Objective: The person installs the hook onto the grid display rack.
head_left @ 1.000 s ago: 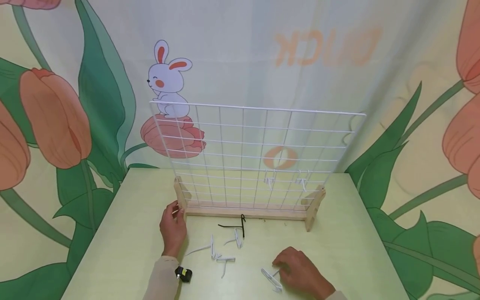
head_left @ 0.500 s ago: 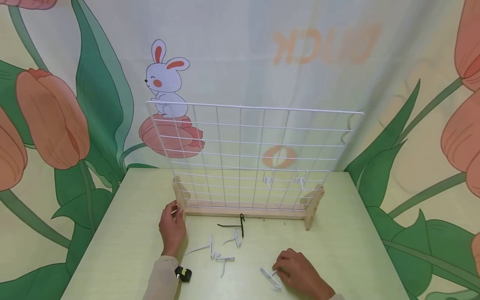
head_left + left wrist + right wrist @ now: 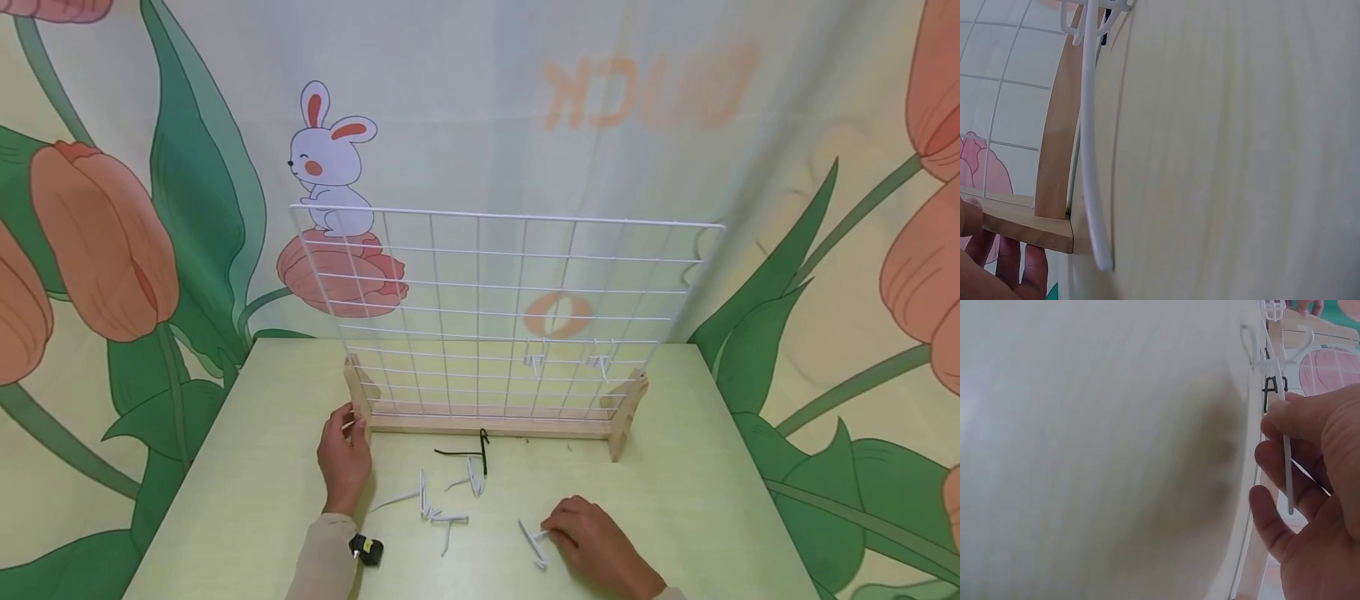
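Note:
In the head view, my left hand (image 3: 345,462) holds the left wooden end support (image 3: 358,385) of a stand carrying an upright white wire grid (image 3: 480,215). The left wrist view shows thumb and fingers around the edge of that wooden piece (image 3: 1054,234). My right hand (image 3: 592,537) pinches a white metal display hook (image 3: 532,543) by its long prong, just above the table front. Close up in the right wrist view, the prong (image 3: 1289,478) runs between thumb and fingers, its looped end pointing away. Two white hooks (image 3: 535,361) hang on the grid's lower right.
Several loose white hooks (image 3: 450,520) lie on the table between the hands. A black hook (image 3: 485,454) lies close to the stand's wooden base bar (image 3: 487,427). A small black device (image 3: 367,549) sits at the left sleeve. Behind the table hangs a printed curtain (image 3: 465,125).
The white hook has turned in my right hand's fingers, so its looped end now looks narrower and sits a little farther left. My left hand stays on the wooden support.

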The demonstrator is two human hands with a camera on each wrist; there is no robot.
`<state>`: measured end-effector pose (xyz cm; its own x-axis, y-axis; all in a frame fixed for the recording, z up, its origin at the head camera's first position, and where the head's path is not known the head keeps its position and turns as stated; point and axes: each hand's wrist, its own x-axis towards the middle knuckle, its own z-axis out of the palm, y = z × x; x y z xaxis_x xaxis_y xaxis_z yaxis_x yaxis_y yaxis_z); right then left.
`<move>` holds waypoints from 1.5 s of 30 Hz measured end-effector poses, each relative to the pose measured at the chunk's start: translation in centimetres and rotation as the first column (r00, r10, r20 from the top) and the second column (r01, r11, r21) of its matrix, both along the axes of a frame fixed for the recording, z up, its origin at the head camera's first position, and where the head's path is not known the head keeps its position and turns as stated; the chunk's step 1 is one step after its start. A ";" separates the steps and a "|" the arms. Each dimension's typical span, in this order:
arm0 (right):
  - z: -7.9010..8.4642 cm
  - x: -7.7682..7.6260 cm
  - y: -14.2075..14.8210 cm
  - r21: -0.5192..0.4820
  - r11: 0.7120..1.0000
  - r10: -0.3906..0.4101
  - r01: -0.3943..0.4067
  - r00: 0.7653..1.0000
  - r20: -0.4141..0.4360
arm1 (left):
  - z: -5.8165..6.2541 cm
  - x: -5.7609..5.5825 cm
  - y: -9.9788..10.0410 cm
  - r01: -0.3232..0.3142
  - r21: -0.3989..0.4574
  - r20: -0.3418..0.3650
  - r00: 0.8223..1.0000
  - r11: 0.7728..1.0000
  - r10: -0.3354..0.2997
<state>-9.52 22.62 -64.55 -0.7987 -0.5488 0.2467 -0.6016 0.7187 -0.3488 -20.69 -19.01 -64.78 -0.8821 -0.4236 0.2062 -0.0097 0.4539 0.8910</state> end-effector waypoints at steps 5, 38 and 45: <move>0.3 -0.4 -0.8 -0.130 0.991 -0.024 0.026 1.000 0.015 | -0.2 0.0 0.0 -0.004 0.000 -0.009 1.000 1.000 0.004; 2.9 -1.4 -4.1 -0.645 0.760 -0.098 0.085 0.995 0.016 | -0.2 0.0 0.0 -0.019 0.008 0.000 1.000 1.000 0.019; 4.6 -2.3 -5.8 -0.635 0.770 -0.127 0.061 0.990 -0.059 | 0.0 0.0 0.2 -0.015 0.010 0.009 1.000 1.000 0.014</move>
